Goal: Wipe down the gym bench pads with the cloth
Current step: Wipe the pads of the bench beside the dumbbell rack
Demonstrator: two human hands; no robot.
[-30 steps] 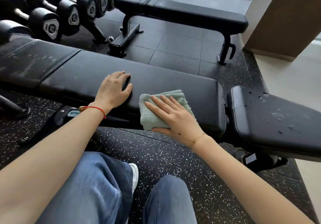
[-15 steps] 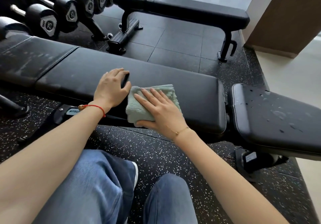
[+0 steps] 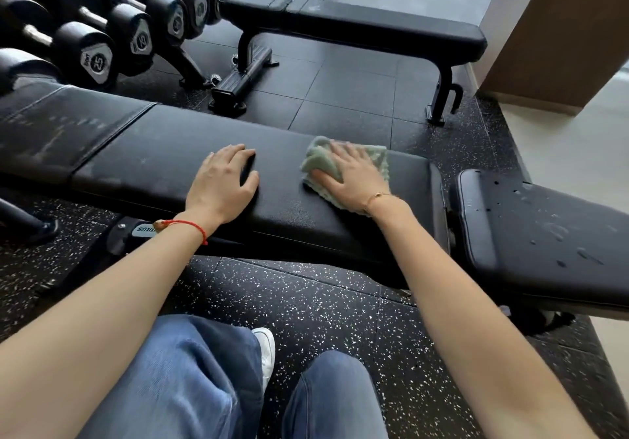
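A long black bench pad (image 3: 163,162) runs across the view in front of me. My right hand (image 3: 354,176) presses a pale green cloth (image 3: 320,162) flat onto the pad near its right end, fingers spread over it. My left hand (image 3: 224,183) rests palm down on the pad to the left of the cloth, fingers loosely bent, holding nothing. A separate black seat pad (image 3: 544,234) to the right carries scattered droplets. The pad section at the far left (image 3: 51,128) looks streaked and dull.
A rack of black dumbbells (image 3: 98,60) stands behind the bench at the upper left. A second flat bench (image 3: 357,26) sits further back on the dark tiles. A wooden-faced column (image 3: 561,29) rises at the upper right. My knees in jeans (image 3: 190,387) are over speckled rubber flooring.
My right hand slid the cloth left toward my left hand, then swept it right and toward the pad's far edge. My left hand has stayed in place on the pad.
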